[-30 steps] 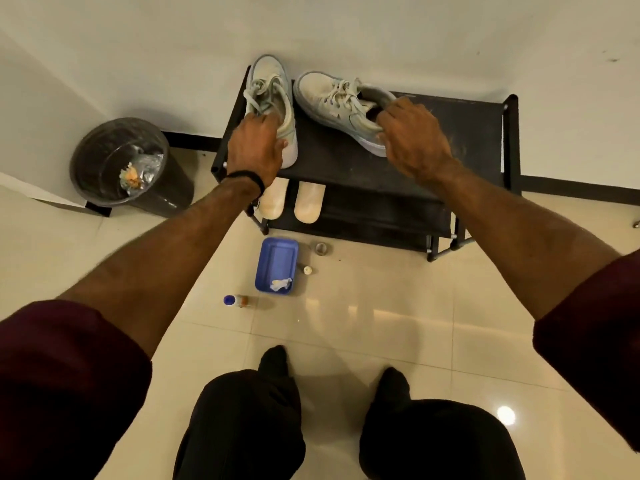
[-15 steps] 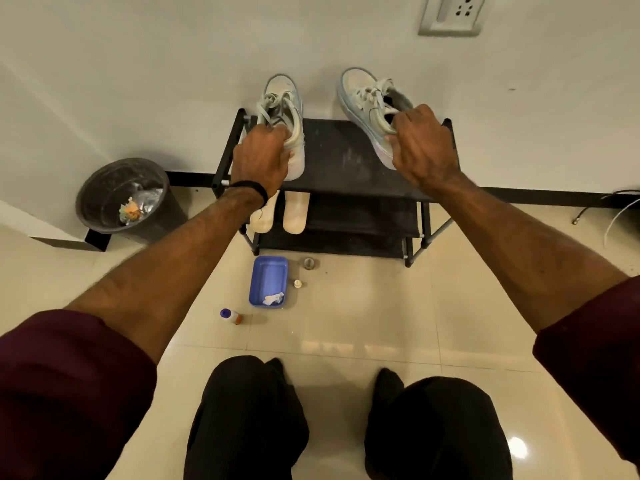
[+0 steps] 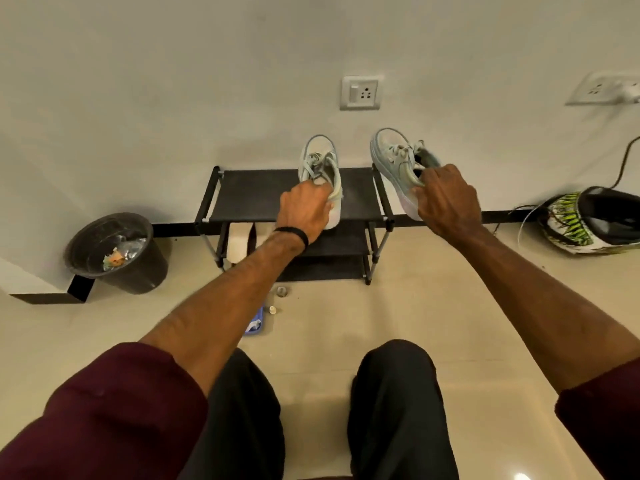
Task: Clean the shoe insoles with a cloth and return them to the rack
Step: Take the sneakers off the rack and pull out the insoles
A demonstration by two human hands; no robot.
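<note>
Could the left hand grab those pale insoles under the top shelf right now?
Probably not yet: the left hand grips a pale laced sneaker above the black fabric shoe rack. The cream insoles lie unobstructed on the lower shelf.

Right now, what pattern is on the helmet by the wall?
Green and black jagged, teeth-like graphics on a white shell: the helmet, seen in the head view.

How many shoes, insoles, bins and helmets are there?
Pale mint lace-up shoes: 2
Cream foam insoles: 2
Black plastic bin: 1
Green-and-white helmet: 1
Total: 6
</note>
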